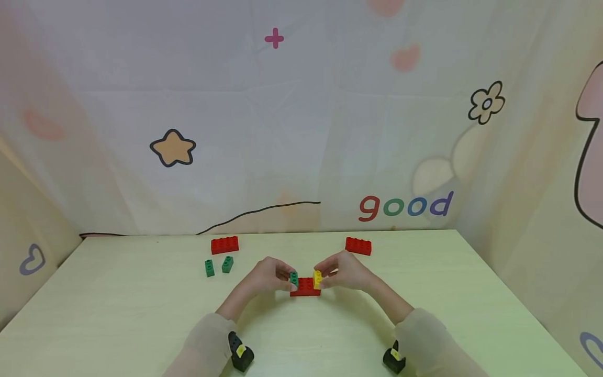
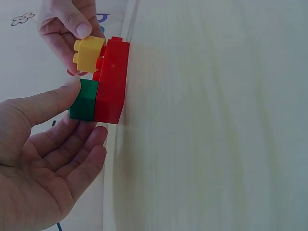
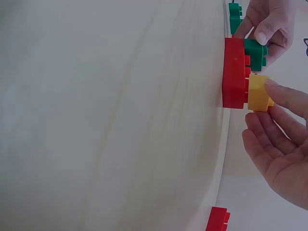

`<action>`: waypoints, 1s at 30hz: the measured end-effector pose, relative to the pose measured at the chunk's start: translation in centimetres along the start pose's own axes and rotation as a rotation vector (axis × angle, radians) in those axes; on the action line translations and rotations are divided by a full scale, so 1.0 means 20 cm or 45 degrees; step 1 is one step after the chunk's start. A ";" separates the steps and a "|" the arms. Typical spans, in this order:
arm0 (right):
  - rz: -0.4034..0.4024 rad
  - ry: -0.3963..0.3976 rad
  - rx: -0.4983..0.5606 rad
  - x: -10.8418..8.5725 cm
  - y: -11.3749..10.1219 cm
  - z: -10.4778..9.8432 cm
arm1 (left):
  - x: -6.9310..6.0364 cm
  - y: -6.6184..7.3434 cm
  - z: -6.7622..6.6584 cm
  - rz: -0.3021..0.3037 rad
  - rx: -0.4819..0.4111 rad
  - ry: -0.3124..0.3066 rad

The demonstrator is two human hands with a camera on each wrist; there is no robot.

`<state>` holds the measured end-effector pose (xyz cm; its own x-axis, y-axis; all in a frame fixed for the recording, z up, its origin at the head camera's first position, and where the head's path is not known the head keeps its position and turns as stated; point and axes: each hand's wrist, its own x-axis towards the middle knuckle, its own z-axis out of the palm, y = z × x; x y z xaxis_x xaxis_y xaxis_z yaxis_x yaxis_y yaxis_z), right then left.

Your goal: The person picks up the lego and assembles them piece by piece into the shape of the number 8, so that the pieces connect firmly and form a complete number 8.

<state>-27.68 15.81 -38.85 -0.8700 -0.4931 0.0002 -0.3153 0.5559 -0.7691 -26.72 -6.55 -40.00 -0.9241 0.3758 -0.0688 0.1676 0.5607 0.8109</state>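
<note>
A red building brick [image 1: 305,287] lies on the table between both hands. My left hand [image 1: 270,276] pinches a small green brick [image 2: 84,100] between thumb and fingers, down on the left end of the red brick. With thumb and fingertips, my right hand [image 1: 347,270] pinches a small yellow brick [image 3: 258,93] at the right end. In the right wrist view a thin strip of red studs shows between the yellow brick and the red one, so the yellow looks not fully pressed down. Bare red studs lie between the two small bricks.
Behind on the left lie another red brick [image 1: 224,245] and two small green bricks, one upright-looking [image 1: 209,268] and one beside it [image 1: 227,264]. A third red brick [image 1: 358,246] lies at the back right. A printed cloth [image 1: 292,131] hangs behind the table [image 1: 141,314].
</note>
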 end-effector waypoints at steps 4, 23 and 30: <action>-0.002 -0.008 0.021 0.00 0.00 0.00 | 0.00 0.00 0.00 0.006 0.005 0.003; -0.003 -0.030 -0.035 0.02 0.00 -0.01 | 0.01 -0.01 0.00 -0.020 -0.005 0.007; -0.035 -0.057 -0.059 0.03 0.01 -0.02 | 0.01 -0.01 0.00 -0.012 0.004 0.005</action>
<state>-28.42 15.86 -38.85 -0.8432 -0.5375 -0.0083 -0.3571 0.5716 -0.7388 -26.99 -6.49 -40.13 -0.9270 0.3677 -0.0739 0.1603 0.5665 0.8083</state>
